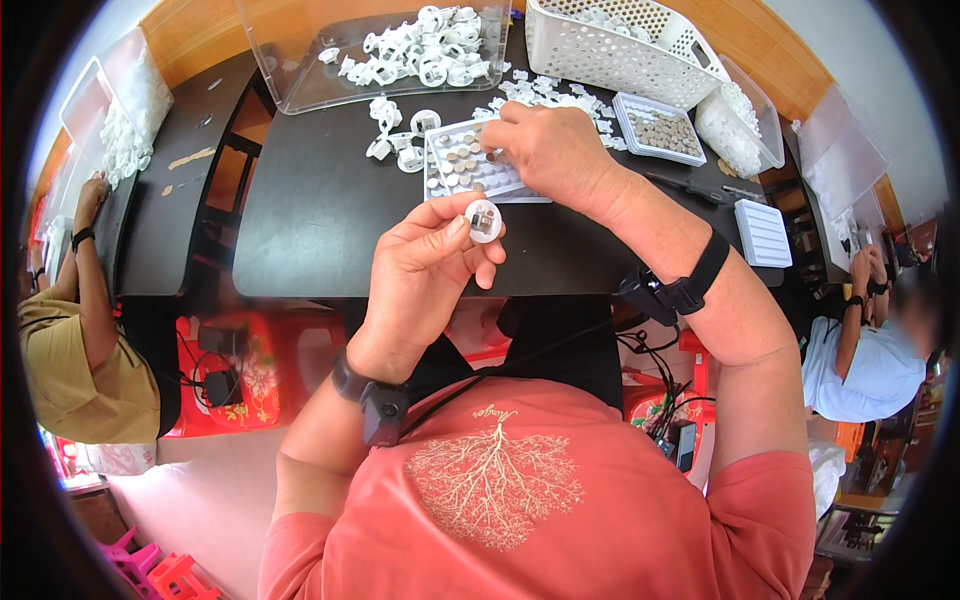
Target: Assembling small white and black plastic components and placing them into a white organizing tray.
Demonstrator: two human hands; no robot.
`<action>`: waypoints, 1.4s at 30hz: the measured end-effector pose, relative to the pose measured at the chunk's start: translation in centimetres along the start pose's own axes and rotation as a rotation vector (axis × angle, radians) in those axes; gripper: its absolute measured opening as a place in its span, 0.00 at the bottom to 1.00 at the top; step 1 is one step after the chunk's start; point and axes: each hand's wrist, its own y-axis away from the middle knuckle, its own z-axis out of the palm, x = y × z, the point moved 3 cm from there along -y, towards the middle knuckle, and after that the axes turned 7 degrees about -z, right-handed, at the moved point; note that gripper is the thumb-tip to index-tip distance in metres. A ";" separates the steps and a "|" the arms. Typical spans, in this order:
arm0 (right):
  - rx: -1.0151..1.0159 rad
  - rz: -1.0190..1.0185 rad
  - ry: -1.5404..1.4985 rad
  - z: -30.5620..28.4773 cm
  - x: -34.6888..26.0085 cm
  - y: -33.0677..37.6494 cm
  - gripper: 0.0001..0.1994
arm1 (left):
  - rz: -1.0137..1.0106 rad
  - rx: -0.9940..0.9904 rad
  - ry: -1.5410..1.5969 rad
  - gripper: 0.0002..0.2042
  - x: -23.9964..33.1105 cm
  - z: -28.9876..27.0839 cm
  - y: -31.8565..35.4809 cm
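Observation:
My left hand holds up a small round white plastic part between thumb and fingers; small metal-looking pieces show inside it. Beyond it, my right hand reaches over a white tray with rows of pockets. Its fingertips are pinched together at the tray, and what they hold, if anything, is too small and covered to make out. Several small round metallic discs sit in the tray's left part. My right hand hides the tray's far right part.
Loose white parts lie left of the tray. Behind stand a clear bin of white parts and a white perforated basket. To the right are a second disc-filled tray, a dark tool and a pale box. Other people sit at both sides.

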 end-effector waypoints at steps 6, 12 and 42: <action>-0.030 -0.047 -0.066 0.1 -0.1 -0.1 0.04 | 0.001 0.005 -0.012 0.16 -0.1 0.1 0.1; -0.075 -0.015 -0.104 0.2 0.1 -0.2 0.04 | 0.003 0.010 -0.023 0.16 -0.2 0.1 0.2; 0.059 0.731 -1.597 -3.2 -0.8 3.6 0.03 | -0.004 0.015 -0.028 0.16 -0.1 0.1 0.2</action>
